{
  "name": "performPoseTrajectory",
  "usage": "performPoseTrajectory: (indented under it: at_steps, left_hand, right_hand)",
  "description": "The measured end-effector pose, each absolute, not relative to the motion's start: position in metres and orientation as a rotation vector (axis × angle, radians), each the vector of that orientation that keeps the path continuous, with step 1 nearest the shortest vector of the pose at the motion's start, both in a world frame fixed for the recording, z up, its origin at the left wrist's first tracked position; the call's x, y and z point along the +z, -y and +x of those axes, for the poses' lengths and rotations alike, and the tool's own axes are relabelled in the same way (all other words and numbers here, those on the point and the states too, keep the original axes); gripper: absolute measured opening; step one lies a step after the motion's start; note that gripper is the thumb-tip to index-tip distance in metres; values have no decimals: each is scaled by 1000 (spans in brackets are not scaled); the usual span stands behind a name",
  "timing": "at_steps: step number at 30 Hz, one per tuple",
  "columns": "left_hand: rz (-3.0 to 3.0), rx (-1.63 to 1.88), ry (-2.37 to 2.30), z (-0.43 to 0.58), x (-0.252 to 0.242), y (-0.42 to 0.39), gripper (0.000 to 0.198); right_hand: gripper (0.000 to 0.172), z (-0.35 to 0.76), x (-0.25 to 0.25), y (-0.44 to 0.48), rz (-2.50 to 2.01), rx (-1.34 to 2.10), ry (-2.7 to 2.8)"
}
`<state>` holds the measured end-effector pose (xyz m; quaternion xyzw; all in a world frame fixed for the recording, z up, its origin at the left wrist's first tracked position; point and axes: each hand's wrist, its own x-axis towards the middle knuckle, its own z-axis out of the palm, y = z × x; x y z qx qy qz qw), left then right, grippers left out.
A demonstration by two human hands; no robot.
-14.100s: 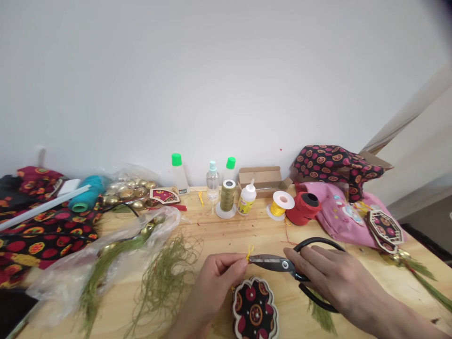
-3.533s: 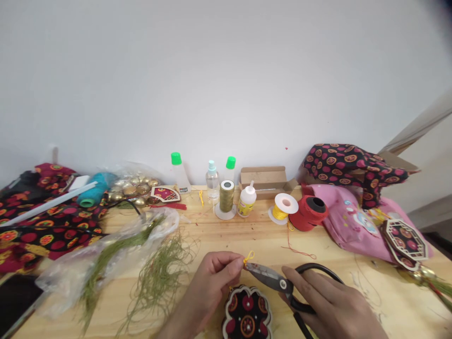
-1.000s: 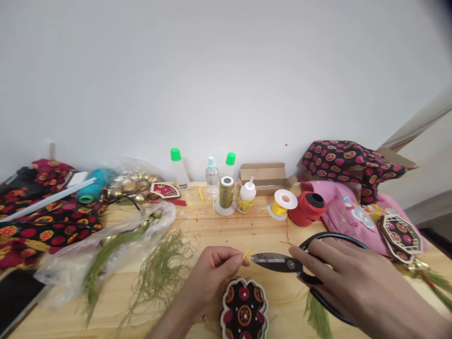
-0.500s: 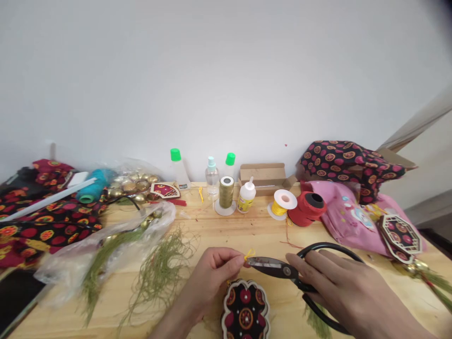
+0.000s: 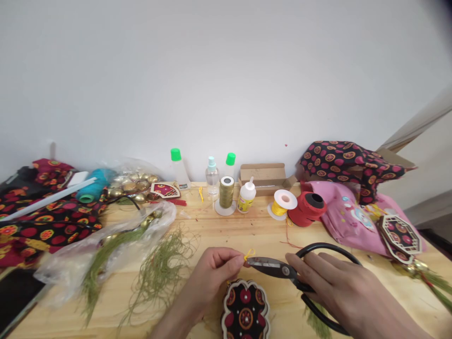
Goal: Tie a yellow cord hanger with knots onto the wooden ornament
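My left hand [image 5: 215, 275] pinches a yellow cord [image 5: 249, 254] between thumb and fingertips, its small loop standing up. Black-handled scissors [image 5: 271, 267] are in my right hand [image 5: 339, 282], their nearly closed blades pointing left, with the tips at the cord beside my left fingertips. Whether the blades touch the cord is too small to tell. Just below lies a scalloped ornament [image 5: 246, 313] with a pale rim and dark patterned fabric, cut off by the lower edge of the view.
Green threads [image 5: 160, 268] lie left of my hands. Behind stand an olive thread spool [image 5: 226, 193], a glue bottle [image 5: 246, 197], a yellow cord spool [image 5: 281, 205] and a red spool [image 5: 307, 209]. An octagonal ornament [image 5: 401, 235] rests on pink cloth [image 5: 339, 221] at right.
The scissor handles have shifted very slightly left in my right hand. My left hand and the cord look unchanged.
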<state>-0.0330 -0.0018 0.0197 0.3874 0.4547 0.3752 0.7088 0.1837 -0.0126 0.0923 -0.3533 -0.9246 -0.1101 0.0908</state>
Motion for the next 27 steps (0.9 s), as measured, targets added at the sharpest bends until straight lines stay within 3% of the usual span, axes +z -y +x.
performPoseTrajectory:
  at_steps: [27]
  left_hand:
    - [965,807,-1016,-34,26,2,26]
  right_hand:
    - [34,180,95,9,-1091,-225,2788]
